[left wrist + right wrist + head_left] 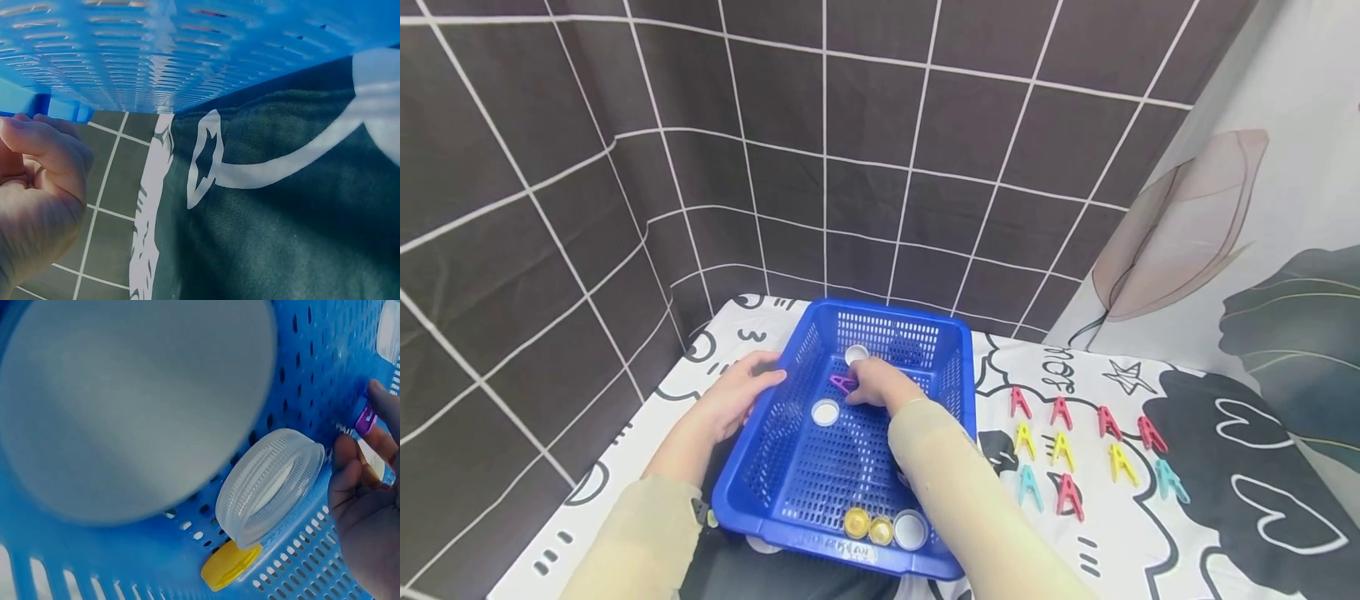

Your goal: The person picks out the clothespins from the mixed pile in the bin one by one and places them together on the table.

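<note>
A blue plastic basket (811, 487) stands in front of me. My left hand (737, 396) grips its left rim, thumb at the top edge; in the left wrist view the curled fingers (53, 150) meet the rim. Inside the basket, my right hand (880, 385) pinches a purple clothespin (841, 382) between thumb and fingertips, also seen in the right wrist view as a purple clip (365, 420). One white cap (856, 354) lies just beyond the right hand, another white cap (825, 412) to its left. The right forearm hides part of the basket.
Yellow caps (857, 522) and a larger white cap (911, 530) lie along the basket's near side. Right of the basket, several red clothespins (1061, 412), yellow clothespins (1062, 450) and blue clothespins (1030, 486) lie in rows on the patterned cloth (1120, 542). A dark tiled-pattern wall (872, 167) rises behind.
</note>
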Motion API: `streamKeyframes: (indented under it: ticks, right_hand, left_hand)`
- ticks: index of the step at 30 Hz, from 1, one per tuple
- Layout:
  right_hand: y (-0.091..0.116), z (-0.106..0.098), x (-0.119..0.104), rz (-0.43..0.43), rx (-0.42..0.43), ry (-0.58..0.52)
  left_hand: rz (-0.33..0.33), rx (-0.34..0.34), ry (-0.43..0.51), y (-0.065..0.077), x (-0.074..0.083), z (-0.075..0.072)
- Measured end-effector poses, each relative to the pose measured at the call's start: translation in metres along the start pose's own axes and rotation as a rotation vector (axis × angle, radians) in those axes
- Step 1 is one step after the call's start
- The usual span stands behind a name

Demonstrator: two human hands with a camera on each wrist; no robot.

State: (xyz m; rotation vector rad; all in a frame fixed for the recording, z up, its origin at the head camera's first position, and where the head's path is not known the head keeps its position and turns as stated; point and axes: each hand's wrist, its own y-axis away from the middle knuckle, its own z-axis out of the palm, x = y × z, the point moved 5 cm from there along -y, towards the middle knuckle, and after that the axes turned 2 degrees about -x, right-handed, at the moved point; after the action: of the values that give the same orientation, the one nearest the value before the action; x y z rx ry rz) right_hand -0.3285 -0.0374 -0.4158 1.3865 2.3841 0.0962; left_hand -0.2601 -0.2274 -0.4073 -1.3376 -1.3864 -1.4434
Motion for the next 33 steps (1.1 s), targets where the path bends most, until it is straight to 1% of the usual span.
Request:
streamKeyframes:
  ticks: [8, 13, 17, 21, 23, 29, 33]
  right_hand:
    - [0.002, 0.002, 0.0, 0.006, 0.013, 0.019]
    - [0.003, -0.003, -0.001, -0.009, 0.018, -0.017]
    - [0.004, -0.014, -0.001, -0.029, 0.042, -0.036]
    - [0.007, -0.026, -0.001, -0.069, 0.061, -0.028]
    - [0.009, -0.031, -0.001, -0.086, 0.062, -0.043]
    - [0.02, -0.048, 0.003, -0.125, 0.064, -0.14]
    - [0.031, -0.066, 0.005, -0.149, 0.076, -0.181]
  left_hand:
    - [0.005, -0.022, 0.025, -0.001, -0.002, 0.004]
    - [0.009, -0.03, 0.013, -0.001, -0.002, 0.004]
    - [0.01, -0.029, 0.019, -0.001, 0.0, 0.004]
    - [0.008, -0.023, 0.026, -0.001, 0.002, 0.003]
    - [0.007, -0.022, 0.027, -0.001, 0.002, 0.003]
    - [0.008, -0.012, 0.019, 0.0, -0.001, 0.001]
    - [0.009, -0.009, 0.013, 0.0, -0.001, 0.001]
